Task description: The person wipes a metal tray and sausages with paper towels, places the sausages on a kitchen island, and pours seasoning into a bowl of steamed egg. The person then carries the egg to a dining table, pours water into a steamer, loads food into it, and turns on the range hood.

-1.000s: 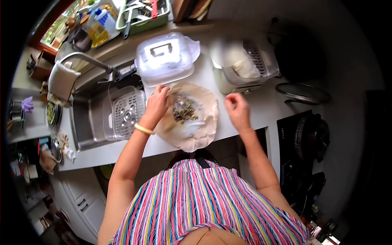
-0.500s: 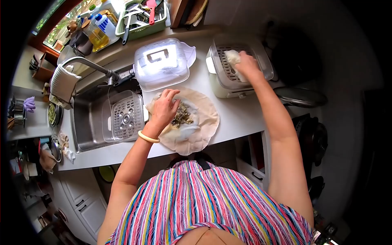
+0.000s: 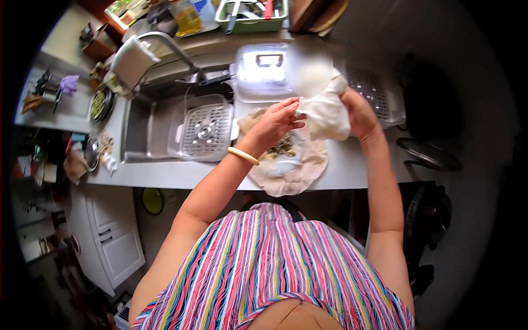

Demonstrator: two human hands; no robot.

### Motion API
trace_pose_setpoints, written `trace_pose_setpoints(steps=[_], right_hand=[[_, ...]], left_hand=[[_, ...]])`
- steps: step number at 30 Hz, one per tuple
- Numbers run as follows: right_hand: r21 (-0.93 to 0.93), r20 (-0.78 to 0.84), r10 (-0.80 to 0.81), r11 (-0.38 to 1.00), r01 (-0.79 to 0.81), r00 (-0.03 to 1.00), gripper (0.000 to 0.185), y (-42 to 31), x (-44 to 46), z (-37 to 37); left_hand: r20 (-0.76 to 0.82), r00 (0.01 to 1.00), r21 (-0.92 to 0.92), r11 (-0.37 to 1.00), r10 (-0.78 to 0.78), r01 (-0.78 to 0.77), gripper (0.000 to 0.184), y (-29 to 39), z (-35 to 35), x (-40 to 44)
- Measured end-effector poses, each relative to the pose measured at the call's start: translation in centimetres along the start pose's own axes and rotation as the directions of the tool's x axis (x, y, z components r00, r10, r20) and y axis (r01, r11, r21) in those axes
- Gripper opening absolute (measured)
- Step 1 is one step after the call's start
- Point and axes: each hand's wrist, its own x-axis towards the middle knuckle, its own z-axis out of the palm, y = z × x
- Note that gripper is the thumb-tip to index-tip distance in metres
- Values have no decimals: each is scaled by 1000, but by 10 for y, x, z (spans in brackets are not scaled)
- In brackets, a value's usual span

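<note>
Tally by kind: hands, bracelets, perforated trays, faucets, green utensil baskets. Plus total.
Hands: 2 (left hand, right hand)
Bracelets: 1 (pale bracelet)
Perforated trays: 2 (left tray, right tray)
Faucets: 1 (curved faucet)
Green utensil baskets: 1 (green basket)
Total: 7

No readable text or labels anywhere

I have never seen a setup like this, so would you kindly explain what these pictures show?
There is no machine here: a person works with bare hands, and every picture comes from one camera on their head, looking forward and down. The right hand holds a white cloth; the left hand is at its edge, its grip unclear. On the counter lies a tan cloth bearing dark, leafy-looking bits, with a clear lid behind it. The sink, on the person's left, holds a perforated tray.
</note>
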Motion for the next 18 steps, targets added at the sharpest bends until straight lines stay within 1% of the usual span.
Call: trace_pose_setpoints(steps=[1,2,4,5,6,7,8,9,10,11,12,14,15,18], right_hand=[[-53,-12,47,997,-47,999,37,21,1,12],[-107,-30,89,990,-92,996,39,45,3,20],[-357,-127,47,930,-90,991,42,91,4,38],[-385,-177,14,919,-82,984,44,115,5,39],[-479,-240,-17,872,-103,971,48,137,3,40],[-708,-236,-194,706,-31,952,47,161,5,34],[-880,-182,-359,476,12,915,46,178,2,29],[-890,-184,-307,455,-26,934,44,181,-4,31],[-901,-185,-258,430,-59,948,42,179,-9,34],[-911,-188,-208,402,-92,960,40,180,-14,36],[-928,-177,-211,361,-91,961,38,185,-18,39],[-958,-151,-225,274,-86,963,35,198,-19,47],[-980,-140,-286,174,-92,948,35,200,-18,52],[-997,-68,-416,63,-46,907,33,203,-8,57]], left_hand=[[88,994,12,997,71,-73,41,6,-8,-12],[-11,996,70,994,87,-86,41,8,-11,-23],[-148,978,216,970,148,-114,41,8,-30,-49],[-195,966,304,947,170,-106,37,-2,-53,-57],[-255,942,376,920,220,-113,26,-10,-60,-67],[-307,919,561,827,249,-36,22,-22,-80,-70],[-350,894,713,699,281,59,18,-34,-98,-74],[-365,893,640,767,262,37,17,-44,-102,-78],[-370,906,636,768,207,84,19,-51,-110,-82],[-395,896,717,678,204,162,19,-60,-123,-83],[-419,885,782,576,204,238,19,-63,-129,-86],[-412,858,849,472,307,239,21,-69,-139,-95],[-404,842,876,417,357,243,22,-69,-137,-100],[-398,832,899,343,386,271,19,-62,-131,-109]])
